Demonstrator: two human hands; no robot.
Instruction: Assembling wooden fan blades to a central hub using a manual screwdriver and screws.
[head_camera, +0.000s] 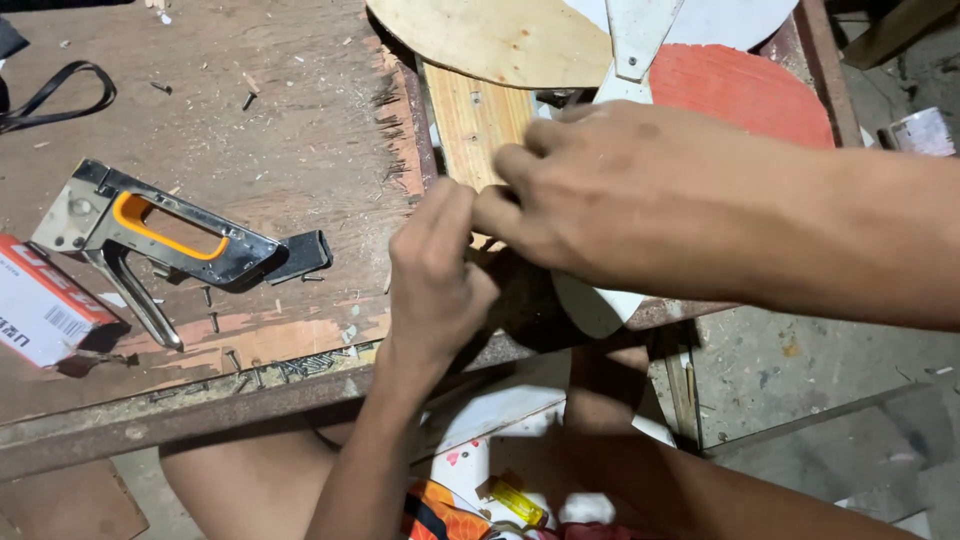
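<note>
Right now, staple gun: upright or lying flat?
Lying flat. The staple gun rests on its side on the plywood bench top, orange-lined handle opening facing up, lever toward the bench edge. Neither hand touches it.

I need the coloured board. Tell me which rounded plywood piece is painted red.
The rounded plywood piece at the upper right, beyond the right hand; the neighbouring rounded piece is bare pale wood.

Staple gun (170, 235) far left of left hand (435, 275): grey metal w/ orange grip. Box (45, 305) beyond: red/white. Above right hand (590, 195): pale wood plank (475, 120), red disc (745, 90).
</note>
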